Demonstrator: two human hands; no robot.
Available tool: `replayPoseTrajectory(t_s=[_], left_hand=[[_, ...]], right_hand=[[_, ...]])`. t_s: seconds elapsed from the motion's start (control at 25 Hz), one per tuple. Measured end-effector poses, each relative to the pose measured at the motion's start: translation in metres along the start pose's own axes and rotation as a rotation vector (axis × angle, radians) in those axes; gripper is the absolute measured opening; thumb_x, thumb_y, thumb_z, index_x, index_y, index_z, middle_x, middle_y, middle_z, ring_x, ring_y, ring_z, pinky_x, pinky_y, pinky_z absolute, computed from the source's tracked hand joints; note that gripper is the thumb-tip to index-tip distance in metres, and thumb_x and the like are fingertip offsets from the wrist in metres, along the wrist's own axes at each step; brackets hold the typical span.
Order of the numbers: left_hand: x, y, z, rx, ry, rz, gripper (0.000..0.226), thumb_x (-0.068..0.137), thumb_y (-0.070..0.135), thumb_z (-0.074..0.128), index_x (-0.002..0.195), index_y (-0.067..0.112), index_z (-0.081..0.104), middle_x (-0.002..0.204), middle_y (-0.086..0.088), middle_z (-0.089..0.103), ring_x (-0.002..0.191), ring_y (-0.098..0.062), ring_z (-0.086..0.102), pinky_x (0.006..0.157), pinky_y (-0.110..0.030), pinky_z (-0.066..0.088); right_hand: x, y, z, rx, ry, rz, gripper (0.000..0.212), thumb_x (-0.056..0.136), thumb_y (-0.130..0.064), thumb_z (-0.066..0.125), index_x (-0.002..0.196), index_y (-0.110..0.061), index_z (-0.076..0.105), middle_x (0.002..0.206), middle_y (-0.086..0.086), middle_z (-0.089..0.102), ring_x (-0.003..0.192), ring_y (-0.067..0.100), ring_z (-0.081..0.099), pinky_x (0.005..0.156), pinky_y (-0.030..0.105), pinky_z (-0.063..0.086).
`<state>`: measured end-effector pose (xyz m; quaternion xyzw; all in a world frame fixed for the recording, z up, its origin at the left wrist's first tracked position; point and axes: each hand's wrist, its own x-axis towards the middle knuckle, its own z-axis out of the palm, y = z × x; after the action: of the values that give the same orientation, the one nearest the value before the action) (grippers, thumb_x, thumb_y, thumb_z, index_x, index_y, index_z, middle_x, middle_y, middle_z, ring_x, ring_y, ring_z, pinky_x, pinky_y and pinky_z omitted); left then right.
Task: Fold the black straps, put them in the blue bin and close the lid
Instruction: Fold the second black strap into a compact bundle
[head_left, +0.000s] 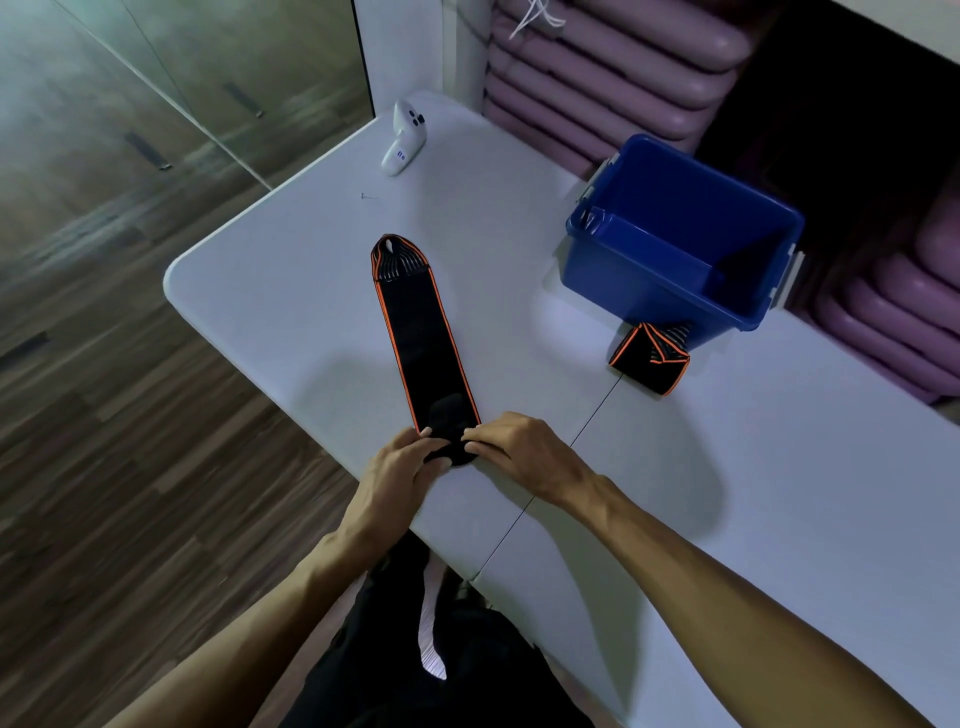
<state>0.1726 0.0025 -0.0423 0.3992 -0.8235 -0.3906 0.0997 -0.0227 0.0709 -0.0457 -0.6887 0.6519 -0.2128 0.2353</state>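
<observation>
The black strap with orange edging lies stretched out flat on the white tabletop, its near end at the edge closest to the person. There the left hand and the right hand meet, each with fingers curled in a grip on that near end, which is bunched or turned over between them. This looks like the very start of folding, since nearly the whole length is unfolded, reaching away to its ribbed far tip.

Farther off to the right, a second strap sits already folded into a compact bundle, touching or just beside the near wall of the blue bin. It is not yet inside. The bin stands open; how much it holds I cannot tell, as the inside is in shadow, and no lid shows clearly.

So, as I judge it: one strap folded, one barely begun, then both to go in and the lid to close. Beyond, a white handheld device lies near the far corner.
</observation>
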Motion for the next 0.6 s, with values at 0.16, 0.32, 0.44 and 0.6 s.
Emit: replayPoseTrajectory(t_s=[0.16, 0.32, 0.44, 0.6], left_hand=[[0.005, 0.002, -0.007, 0.02, 0.049, 0.008, 0.025, 0.091, 0.023, 0.063, 0.114, 0.014, 0.066, 0.1, -0.004, 0.068, 0.093, -0.02, 0.064, 0.078, -0.022, 0.046], [0.017, 0.004, -0.007, 0.132, 0.067, 0.004, 0.019, 0.084, 0.028, 0.07, 0.094, 0.018, 0.058, 0.078, -0.001, 0.069, 0.069, -0.022, 0.063, 0.065, -0.033, 0.045], [0.016, 0.003, -0.002, 0.275, 0.139, 0.034, 0.018, 0.08, 0.028, 0.074, 0.084, 0.017, 0.06, 0.079, -0.001, 0.068, 0.071, -0.025, 0.063, 0.065, -0.032, 0.043], [0.014, -0.001, 0.003, 0.486, 0.235, 0.254, 0.011, 0.079, 0.018, 0.075, 0.076, 0.01, 0.069, 0.099, -0.006, 0.065, 0.096, -0.027, 0.055, 0.071, -0.039, 0.053]], right_hand=[[0.012, -0.001, 0.001, 0.055, 0.038, 0.044, 0.019, 0.095, -0.022, 0.063, 0.105, -0.011, 0.074, 0.097, 0.003, 0.074, 0.088, 0.019, 0.065, 0.078, 0.025, 0.049], [0.013, -0.002, 0.005, 0.188, 0.068, 0.169, 0.013, 0.093, -0.021, 0.065, 0.1, -0.014, 0.073, 0.095, -0.001, 0.071, 0.09, 0.012, 0.062, 0.081, 0.026, 0.049], [0.014, -0.003, 0.006, 0.218, 0.07, 0.187, 0.007, 0.092, -0.019, 0.065, 0.094, -0.016, 0.07, 0.091, -0.004, 0.068, 0.085, 0.01, 0.06, 0.079, 0.03, 0.051], [0.014, -0.003, 0.012, 0.215, 0.091, 0.218, 0.008, 0.092, -0.019, 0.066, 0.093, -0.014, 0.071, 0.092, -0.001, 0.062, 0.086, 0.011, 0.058, 0.08, 0.024, 0.05]])
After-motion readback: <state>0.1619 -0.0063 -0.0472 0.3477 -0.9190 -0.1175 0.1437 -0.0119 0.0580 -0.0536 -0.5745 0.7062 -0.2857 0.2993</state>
